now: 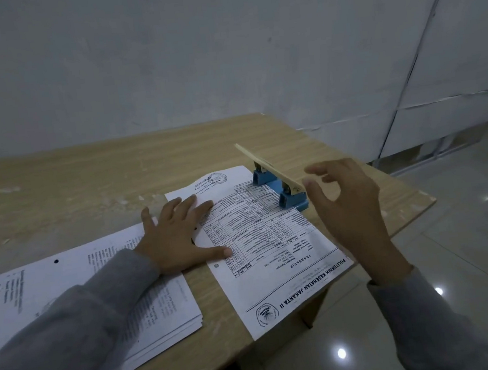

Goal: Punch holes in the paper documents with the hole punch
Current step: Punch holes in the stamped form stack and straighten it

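Transcript sheet — on wooden desk, long axis toward you, one long edge seemingly fed into blue hole punch. Your left hand presses it flat; your right hand hovers beside the lever — fingers loose, empty.

a pale wood-grain table stands against a plain grey wall — the light is dim. to the right, glossy floor tiles carry bright reflected spots.

Both arms wear loose grey sleeves (soft knit, cuffs ending at the wrists).
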